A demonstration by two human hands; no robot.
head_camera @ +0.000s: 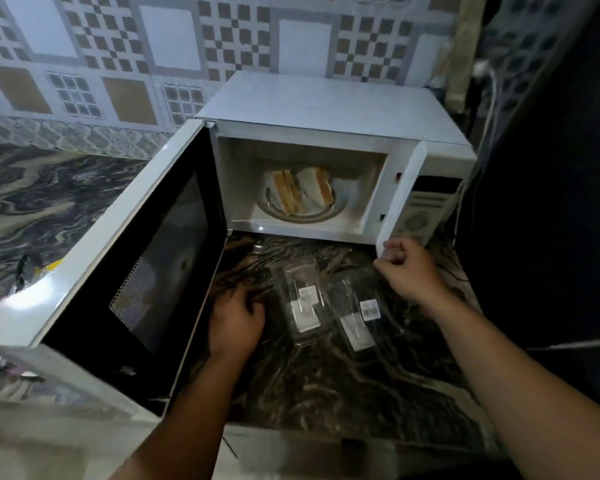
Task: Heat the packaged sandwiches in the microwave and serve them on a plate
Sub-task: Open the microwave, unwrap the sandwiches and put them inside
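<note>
Marble counter (343,375) dim; sandwiches (300,194) in open microwave (326,109); left grip (236,323) blurred, unclear; right grip (406,263) curled, empty.

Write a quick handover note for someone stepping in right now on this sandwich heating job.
Left hand: fingers curled, low by the inner side of the open microwave door; whether it holds anything cannot be told.
Right hand: fingers curled at the lower front corner of the control panel.
Sandwiches: unwrapped, on a plate inside the microwave.
Two empty clear packages lie on the counter in front.
Done: unpacked and loaded.
Left: shut the door, heat, take the plate out and serve.
</note>
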